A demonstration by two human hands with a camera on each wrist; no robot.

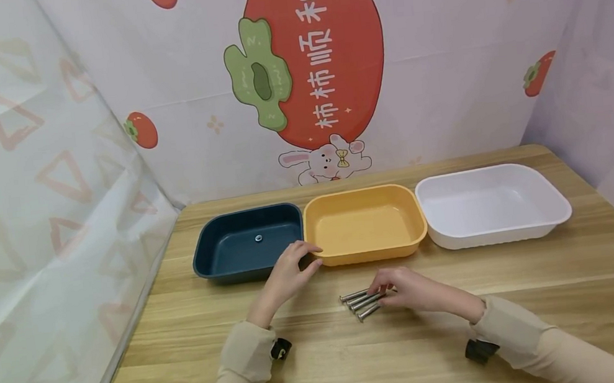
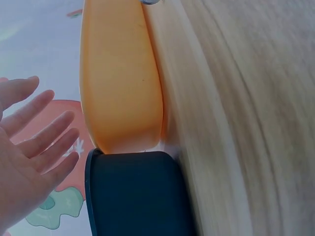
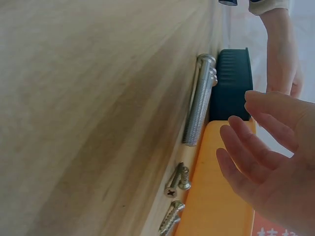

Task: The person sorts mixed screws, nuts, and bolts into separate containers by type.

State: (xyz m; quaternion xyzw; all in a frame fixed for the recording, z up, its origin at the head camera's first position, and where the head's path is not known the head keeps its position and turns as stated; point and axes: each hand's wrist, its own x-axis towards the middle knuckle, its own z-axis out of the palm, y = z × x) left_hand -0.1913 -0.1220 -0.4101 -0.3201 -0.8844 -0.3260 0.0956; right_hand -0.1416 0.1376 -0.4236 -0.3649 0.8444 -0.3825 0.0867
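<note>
Several long silver bolts (image 1: pixel 363 301) lie side by side on the wooden table, heads to the left. My right hand (image 1: pixel 409 290) hovers over their far ends with loosely bent fingers; the right wrist view shows nothing held in it. Several shorter cross-head screws (image 3: pixel 176 183) lie beyond the bolts in that view; in the head view the hand hides them. My left hand (image 1: pixel 290 272) is by the corner where the dark blue tray (image 1: pixel 220 278) meets the yellow tray (image 1: pixel 372 254). Its fingers are spread and hold nothing in the left wrist view. A small metal nut (image 1: pixel 258 238) lies inside the dark blue tray.
To the right of the yellow tray stands a white tray (image 1: pixel 494 237), all three in a row along the back of the table (image 1: pixel 326 370). A printed cloth (image 1: pixel 441 77) hangs behind them, with more cloth at both sides.
</note>
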